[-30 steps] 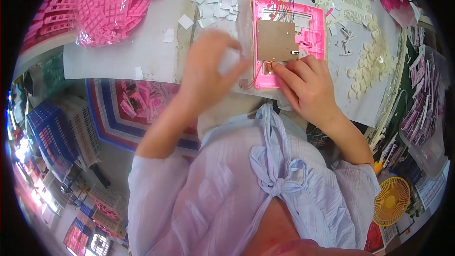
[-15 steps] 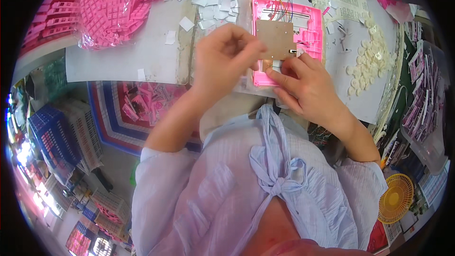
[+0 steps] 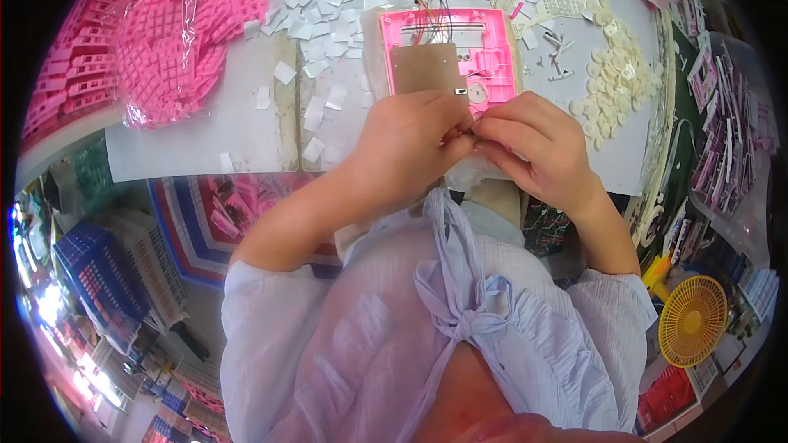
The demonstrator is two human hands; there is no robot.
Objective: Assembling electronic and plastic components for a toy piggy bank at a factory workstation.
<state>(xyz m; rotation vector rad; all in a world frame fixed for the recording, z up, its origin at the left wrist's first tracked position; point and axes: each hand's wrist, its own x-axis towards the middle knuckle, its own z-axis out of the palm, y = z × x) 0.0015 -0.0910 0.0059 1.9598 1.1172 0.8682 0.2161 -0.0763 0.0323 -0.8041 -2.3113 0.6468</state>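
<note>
A pink plastic casing (image 3: 497,57) lies open on the table in front of me. Over its left part sits a flat brown circuit board (image 3: 423,70) with a small switch (image 3: 461,92) at its right edge. Thin wires (image 3: 435,12) rise from the far side of the casing. My left hand (image 3: 410,135) and my right hand (image 3: 542,148) meet at the casing's near edge, fingertips pinched close together. Whatever is between them is too small and too covered to name. Both hands hide the near end of the casing.
White squares (image 3: 328,29) are scattered at the far left of the casing, beside a bag of pink grid parts (image 3: 168,57). Small metal pieces (image 3: 561,56) and cream discs (image 3: 611,74) lie right. A striped container (image 3: 197,230) stands below the table; a yellow basket (image 3: 694,320) is lower right.
My left hand has come down and right from the casing's left side, closing to meet my right hand. My right fingers have left the casing's inside and pinch. The whole view has shifted.
</note>
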